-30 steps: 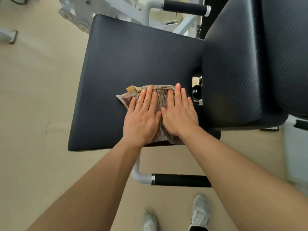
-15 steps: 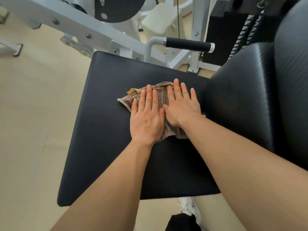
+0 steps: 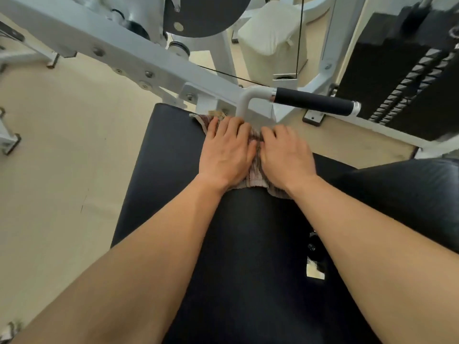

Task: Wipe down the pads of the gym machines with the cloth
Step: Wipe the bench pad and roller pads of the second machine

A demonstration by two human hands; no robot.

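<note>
A striped cloth (image 3: 255, 173) lies bunched at the far edge of the black seat pad (image 3: 164, 170). My left hand (image 3: 227, 151) presses flat on the cloth's left part, fingers curling over the pad's far edge. Beside it, my right hand (image 3: 285, 155) presses on the right part, fingers bent over the same edge. The two hands almost touch, and only strips of cloth show between and behind them. The black back pad (image 3: 402, 194) rises at the right.
A white handle with a black grip (image 3: 313, 101) juts out just beyond my fingers. The grey machine frame (image 3: 119, 49) crosses the top, with a black weight stack (image 3: 402, 78) at the upper right. Beige floor (image 3: 62, 157) lies to the left.
Both hands have slid the cloth across the seat pad from its near part to its far edge, by the handle. My fingers now curl over that edge.
</note>
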